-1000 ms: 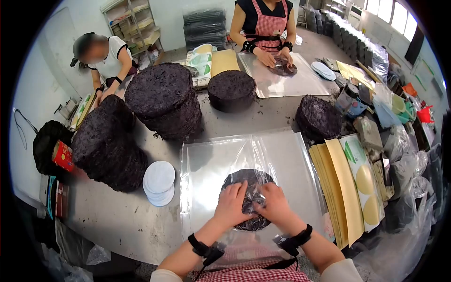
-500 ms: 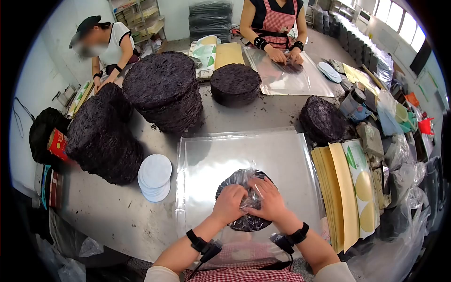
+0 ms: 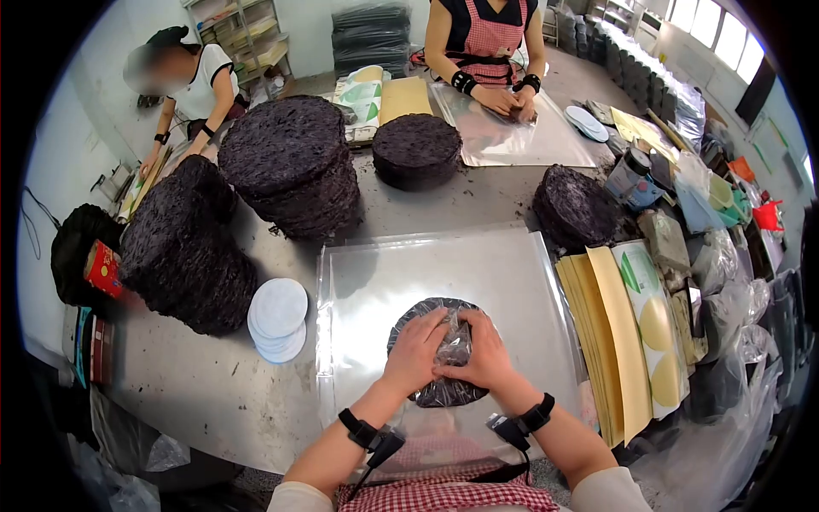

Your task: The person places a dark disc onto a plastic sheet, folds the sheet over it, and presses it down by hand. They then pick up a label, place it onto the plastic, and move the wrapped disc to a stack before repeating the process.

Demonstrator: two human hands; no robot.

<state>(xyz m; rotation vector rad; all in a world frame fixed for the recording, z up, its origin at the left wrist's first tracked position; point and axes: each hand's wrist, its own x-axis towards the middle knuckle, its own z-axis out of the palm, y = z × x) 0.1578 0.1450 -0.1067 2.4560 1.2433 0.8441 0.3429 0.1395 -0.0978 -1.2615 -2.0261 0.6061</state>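
The long steel tabletop point(image 3: 213, 384) is crowded. Its biggest load is the stacks of dark, flaky rounds: a tall stack point(image 3: 290, 162) near the middle, a leaning stack point(image 3: 183, 247) to the left, and two lower ones beyond. In front of the person lies a flat pile of clear film point(image 3: 512, 273), with yellow paper sheets point(image 3: 610, 341) fanned along its right edge and a few white discs point(image 3: 277, 307) to its left.

A single dark round point(image 3: 439, 394) lies on the near middle of the film, half covered by both hands. The left hand point(image 3: 415, 350) and the right hand point(image 3: 486, 354) meet over its centre, with bunched film point(image 3: 452, 348) gathered between them. The fingers point(image 3: 431, 324) of both hands are curled in and pinch that crumpled film against the top of the round.

To my eye the wrapping is at the gathering stage: the film is drawn up over the round but not yet flattened or sealed. The next move would call for pressing the folds down evenly while keeping the brittle round from cracking or sliding on the slick sheets beneath.
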